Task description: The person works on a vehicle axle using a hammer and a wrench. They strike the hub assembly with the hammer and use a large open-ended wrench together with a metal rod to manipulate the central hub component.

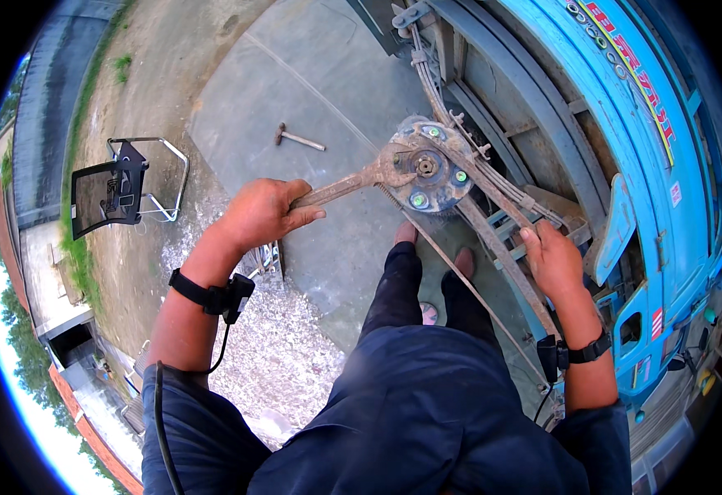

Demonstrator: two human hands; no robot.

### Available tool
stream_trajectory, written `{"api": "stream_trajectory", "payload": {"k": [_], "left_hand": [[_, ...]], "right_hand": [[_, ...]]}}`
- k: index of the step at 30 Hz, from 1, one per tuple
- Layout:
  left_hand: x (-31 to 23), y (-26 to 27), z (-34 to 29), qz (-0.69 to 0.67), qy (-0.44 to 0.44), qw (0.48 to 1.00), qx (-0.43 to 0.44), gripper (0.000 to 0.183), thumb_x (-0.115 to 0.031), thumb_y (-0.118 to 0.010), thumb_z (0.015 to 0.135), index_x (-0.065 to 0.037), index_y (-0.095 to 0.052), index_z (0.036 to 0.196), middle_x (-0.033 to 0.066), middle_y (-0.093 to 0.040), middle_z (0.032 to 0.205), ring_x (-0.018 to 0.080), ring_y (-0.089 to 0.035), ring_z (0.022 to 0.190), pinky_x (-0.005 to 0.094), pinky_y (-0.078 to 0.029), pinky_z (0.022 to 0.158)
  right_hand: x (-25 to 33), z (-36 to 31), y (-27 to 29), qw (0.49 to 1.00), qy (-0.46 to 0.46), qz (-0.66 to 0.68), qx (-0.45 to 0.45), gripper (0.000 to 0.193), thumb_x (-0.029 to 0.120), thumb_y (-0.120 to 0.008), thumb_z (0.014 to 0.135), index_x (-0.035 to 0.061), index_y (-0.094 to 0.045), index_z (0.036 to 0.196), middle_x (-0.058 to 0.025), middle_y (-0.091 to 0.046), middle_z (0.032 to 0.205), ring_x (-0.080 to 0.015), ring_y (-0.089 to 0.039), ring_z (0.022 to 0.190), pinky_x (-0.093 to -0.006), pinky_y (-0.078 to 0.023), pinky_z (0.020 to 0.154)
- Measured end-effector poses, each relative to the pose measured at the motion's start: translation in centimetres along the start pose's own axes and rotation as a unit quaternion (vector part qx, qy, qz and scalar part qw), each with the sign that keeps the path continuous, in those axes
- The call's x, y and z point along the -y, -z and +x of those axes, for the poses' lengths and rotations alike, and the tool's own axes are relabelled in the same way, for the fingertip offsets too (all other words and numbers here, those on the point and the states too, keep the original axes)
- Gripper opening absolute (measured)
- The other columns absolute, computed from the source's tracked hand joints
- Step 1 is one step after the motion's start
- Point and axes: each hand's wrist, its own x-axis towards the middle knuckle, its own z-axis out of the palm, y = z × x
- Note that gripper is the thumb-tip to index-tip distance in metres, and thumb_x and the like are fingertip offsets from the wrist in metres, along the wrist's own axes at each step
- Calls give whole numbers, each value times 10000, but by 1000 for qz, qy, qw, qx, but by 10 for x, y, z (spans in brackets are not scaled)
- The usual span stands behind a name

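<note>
My left hand is closed around the handle of a big rusty wrench. The wrench's open jaw lies over the round, greasy hub flange, which carries several bolts with greenish ends. On the other side, my right hand is closed on the lower end of a rusty metal bar. That bar slants up to the flange; whether its upper end grips a part there cannot be made out. Black bands with small boxes sit on both forearms.
A turquoise truck body with a dark frame fills the right side. A hammer lies on the concrete floor ahead. To the left stands a metal-framed chair. A longer flat bar and a thin rod cross before my legs.
</note>
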Motion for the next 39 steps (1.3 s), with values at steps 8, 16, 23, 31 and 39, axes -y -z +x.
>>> {"api": "stream_trajectory", "payload": {"k": [8, 16, 23, 31, 39], "left_hand": [[19, 20, 28, 46, -100, 994, 20, 326, -396, -727, 828, -83, -639, 848, 145, -603, 650, 370, -600, 641, 453, -463, 582], [25, 28, 49, 86, -152, 984, 28, 336, -417, -710, 834, -91, -629, 839, 122, -612, 674, 356, -605, 644, 451, -463, 574], [21, 4, 42, 113, -141, 983, 18, 325, -419, -686, 854, -103, -613, 855, 103, -601, 679, 340, -618, 659, 446, -472, 573], [15, 35, 68, 157, -193, 967, -51, 306, -392, -692, 833, -102, -637, 911, 95, -624, 747, 326, -626, 703, 429, -483, 612], [5, 7, 46, 110, -110, 987, -37, 305, -396, -696, 849, -99, -644, 891, 98, -628, 745, 338, -628, 684, 432, -481, 586]], "right_hand": [[4, -3, 0, 1000, -10, 12, 0, 320, 359, -569, 947, 56, -534, 849, -222, -603, 721, -448, -592, 717, -534, -445, 615], [7, -6, -2, 1000, -25, 10, 7, 312, 344, -580, 944, 50, -532, 851, -225, -605, 719, -449, -596, 703, -530, -444, 594], [11, -11, -6, 1000, -26, 17, -1, 305, 328, -582, 944, 44, -528, 846, -222, -600, 724, -446, -591, 701, -521, -442, 599], [10, -10, -7, 999, -34, 23, 5, 312, 342, -567, 950, 50, -533, 844, -218, -601, 720, -448, -589, 700, -529, -439, 602], [5, 8, 10, 999, -10, -29, -14, 337, 369, -590, 928, 61, -520, 808, -198, -597, 713, -435, -593, 705, -532, -446, 606]]}}
